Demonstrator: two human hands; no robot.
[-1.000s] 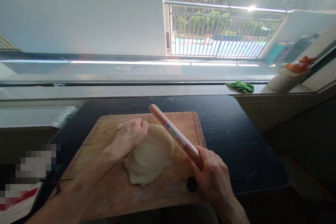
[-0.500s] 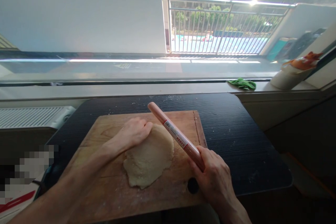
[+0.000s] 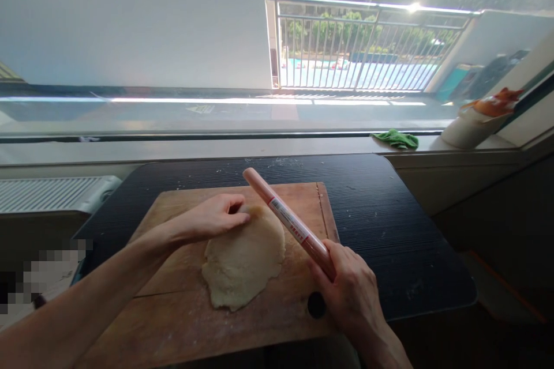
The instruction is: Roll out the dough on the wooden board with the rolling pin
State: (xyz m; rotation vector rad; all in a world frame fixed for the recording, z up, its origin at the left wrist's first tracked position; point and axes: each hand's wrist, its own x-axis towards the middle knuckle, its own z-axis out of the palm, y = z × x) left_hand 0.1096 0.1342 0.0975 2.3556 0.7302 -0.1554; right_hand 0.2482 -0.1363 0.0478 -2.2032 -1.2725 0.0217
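Note:
A flattened sheet of pale dough (image 3: 246, 262) with a ragged near edge lies on a wooden cutting board (image 3: 182, 326). At its far left edge is my left hand (image 3: 219, 213), fingers curled and thumb lying on the dough's top; the fingertips are partly hidden, and a small gap shows between thumb and forefinger. My right hand (image 3: 352, 285) is wrapped around the near end of a pinkish rolling pin (image 3: 264, 189) with a printed label. The pin slants up and left, its far end free, over the right side of the dough and board.
Beneath the board is a black table (image 3: 381, 230) with flour specks along its far side. On the windowsill lie a green cloth (image 3: 396, 138) and a whitish pot (image 3: 470, 127) with something orange on top. A white radiator (image 3: 56, 193) stands at the left; the board has a round dark hole (image 3: 316, 304).
My left hand has turned at the dough's edge, so its thumb and a gap beside the forefinger now show. My right hand and the rolling pin stay nearly still; the view shifts slightly.

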